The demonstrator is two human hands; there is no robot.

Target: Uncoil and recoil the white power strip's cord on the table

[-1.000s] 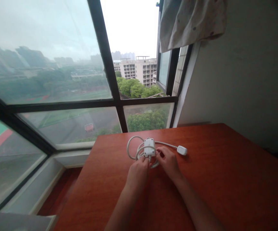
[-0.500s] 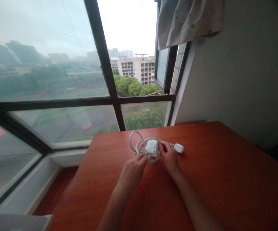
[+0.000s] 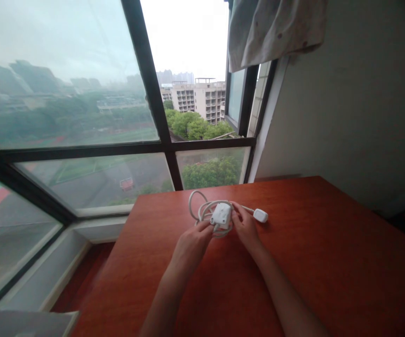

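Left hand (image 3: 196,239) closed to a fingertip pinch at the near-left corner of the white block (image 3: 221,215), apparently on the cord (image 3: 201,211) where it meets the casing; right hand (image 3: 245,227) part curled, fingertips against the block's right side, and whether they grip a turn of cord cannot be told. Block sits between the hands above or on the wooden table (image 3: 329,248), cord looping loosely about it, one loop standing out to the left; white end piece (image 3: 260,215) lies near the right hand, to its right. Judgement: step in hand reads as gathering cord around the block; best done with the left as steady anchor, the right laying even turns, no sharp bend at the cord exit, end piece kept untangled. Containers: none seen; the table bears the end piece
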